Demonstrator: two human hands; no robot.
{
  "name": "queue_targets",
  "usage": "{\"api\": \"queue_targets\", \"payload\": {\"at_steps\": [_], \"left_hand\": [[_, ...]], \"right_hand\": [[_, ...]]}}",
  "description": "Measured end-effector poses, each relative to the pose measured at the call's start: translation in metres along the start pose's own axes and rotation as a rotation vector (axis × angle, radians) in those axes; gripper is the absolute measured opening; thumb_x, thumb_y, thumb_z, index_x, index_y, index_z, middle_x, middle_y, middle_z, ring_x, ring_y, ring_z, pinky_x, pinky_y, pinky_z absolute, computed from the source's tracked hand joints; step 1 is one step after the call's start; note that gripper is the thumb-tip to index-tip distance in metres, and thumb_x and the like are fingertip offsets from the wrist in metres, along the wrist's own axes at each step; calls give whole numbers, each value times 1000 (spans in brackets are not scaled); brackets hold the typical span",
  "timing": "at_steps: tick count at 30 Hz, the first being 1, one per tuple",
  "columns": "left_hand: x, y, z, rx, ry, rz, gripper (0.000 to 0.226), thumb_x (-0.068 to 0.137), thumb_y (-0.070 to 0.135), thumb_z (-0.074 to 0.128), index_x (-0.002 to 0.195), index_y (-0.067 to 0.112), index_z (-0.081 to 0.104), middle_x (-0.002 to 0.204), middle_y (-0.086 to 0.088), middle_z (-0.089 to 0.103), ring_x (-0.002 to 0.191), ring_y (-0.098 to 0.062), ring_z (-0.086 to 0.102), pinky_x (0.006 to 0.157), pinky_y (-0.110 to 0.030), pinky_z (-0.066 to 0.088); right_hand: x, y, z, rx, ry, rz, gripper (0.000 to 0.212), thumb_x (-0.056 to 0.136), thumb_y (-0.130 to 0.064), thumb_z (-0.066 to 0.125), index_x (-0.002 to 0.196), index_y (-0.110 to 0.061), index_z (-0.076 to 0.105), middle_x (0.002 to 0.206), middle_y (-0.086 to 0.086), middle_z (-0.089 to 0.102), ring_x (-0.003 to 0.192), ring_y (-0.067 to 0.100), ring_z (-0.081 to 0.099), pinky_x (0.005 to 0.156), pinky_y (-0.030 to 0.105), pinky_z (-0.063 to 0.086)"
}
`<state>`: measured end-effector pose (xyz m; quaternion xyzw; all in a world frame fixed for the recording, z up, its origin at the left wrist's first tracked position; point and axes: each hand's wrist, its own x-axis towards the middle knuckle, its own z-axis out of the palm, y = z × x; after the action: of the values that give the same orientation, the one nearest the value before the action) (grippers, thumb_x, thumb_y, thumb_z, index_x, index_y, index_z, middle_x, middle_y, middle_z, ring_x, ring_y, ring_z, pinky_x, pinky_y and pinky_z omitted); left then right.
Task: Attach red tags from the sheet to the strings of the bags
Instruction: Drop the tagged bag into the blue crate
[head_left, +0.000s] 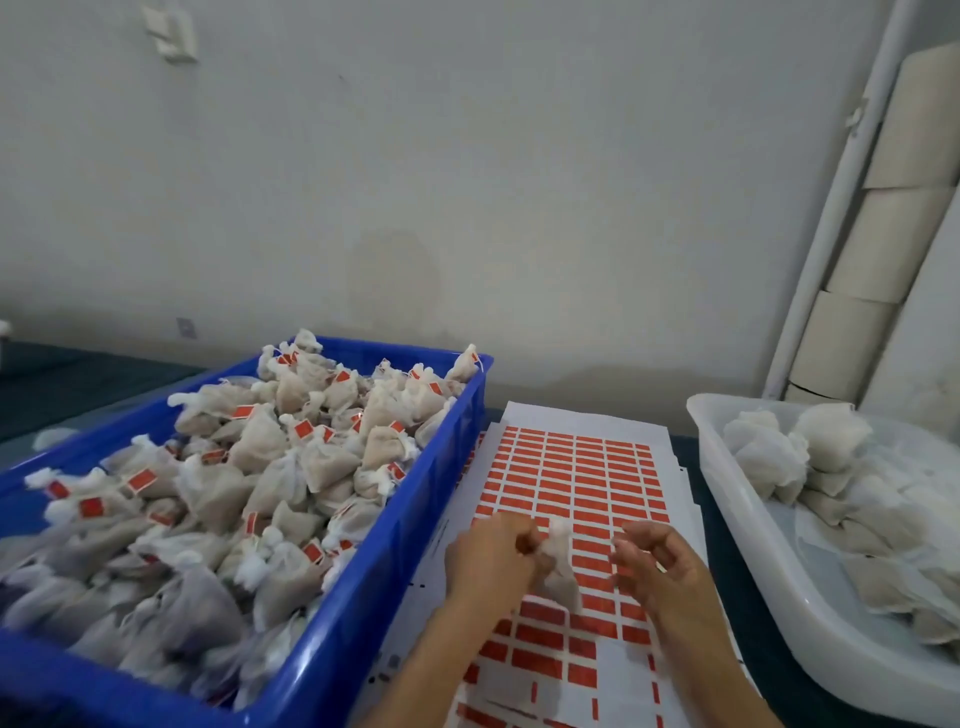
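A white sheet of red tags (576, 473) lies flat in front of me, with several tags gone from its near rows. Over it my left hand (491, 558) pinches the top of a small white mesh bag (561, 571), which hangs down above the sheet. My right hand (657, 564) hovers just right of the bag with fingers loosely curled, holding nothing that I can make out. The bag's string is too blurred to see.
A blue crate (431, 499) on the left is heaped with tagged bags. A translucent white tub (748, 519) on the right holds untagged bags. A wall stands behind, and rolled material leans in the right corner.
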<state>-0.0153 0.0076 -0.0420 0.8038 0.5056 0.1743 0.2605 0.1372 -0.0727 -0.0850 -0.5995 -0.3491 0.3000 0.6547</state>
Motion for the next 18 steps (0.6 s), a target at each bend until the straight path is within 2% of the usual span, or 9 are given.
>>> {"api": "queue_targets", "payload": {"at_steps": [5, 7, 9, 11, 13, 15, 18], "left_hand": [[26, 25, -42, -116, 313, -41, 12, 91, 29, 55, 101, 25, 60, 99, 3, 64, 90, -14, 61, 89, -34, 49], [37, 28, -59, -96, 468, -34, 12, 92, 26, 53, 101, 21, 60, 96, 1, 63, 86, -16, 60, 86, -35, 49], [54, 26, -74, -154, 574, -109, 17, 93, 28, 50, 100, 16, 59, 90, -2, 59, 80, -16, 56, 75, -29, 45], [74, 18, -87, -317, 597, -156, 19, 91, 26, 52, 98, 12, 63, 90, -7, 63, 80, -21, 58, 70, -30, 43], [93, 3, -93, -457, 592, -162, 17, 85, 18, 58, 96, 9, 67, 94, -10, 68, 89, -29, 63, 76, -37, 48], [107, -14, -95, -449, 586, -247, 16, 85, 16, 57, 96, 8, 66, 97, -13, 68, 92, -31, 63, 80, -39, 49], [125, -36, -95, -304, 571, -438, 22, 91, 29, 52, 93, 7, 58, 92, -13, 64, 82, -27, 61, 79, -37, 51]], "right_hand": [[1, 1, -1, 36, -40, 19, 32, 73, -43, 60, 97, -21, 60, 87, -14, 70, 78, 11, 70, 53, 15, 51], [0, 3, 0, 13, -53, 24, 37, 71, -46, 57, 95, -18, 60, 84, -11, 71, 76, 12, 70, 53, 15, 51], [4, 6, 1, -36, -53, 31, 41, 71, -48, 52, 92, -14, 61, 78, -5, 71, 72, 15, 70, 53, 15, 51], [8, 11, 2, -70, -54, 65, 44, 75, -49, 46, 89, -11, 62, 75, -1, 71, 70, 19, 69, 56, 17, 51], [12, 17, 2, -71, -78, 114, 43, 83, -48, 42, 87, -11, 62, 74, 0, 70, 72, 20, 68, 56, 18, 51], [15, 22, 2, -53, -96, 159, 41, 90, -44, 40, 86, -9, 61, 72, 2, 70, 71, 21, 68, 54, 19, 51], [20, 25, -1, -36, -102, 199, 40, 92, -38, 40, 86, -5, 61, 70, 5, 69, 65, 21, 67, 50, 19, 50]]}}
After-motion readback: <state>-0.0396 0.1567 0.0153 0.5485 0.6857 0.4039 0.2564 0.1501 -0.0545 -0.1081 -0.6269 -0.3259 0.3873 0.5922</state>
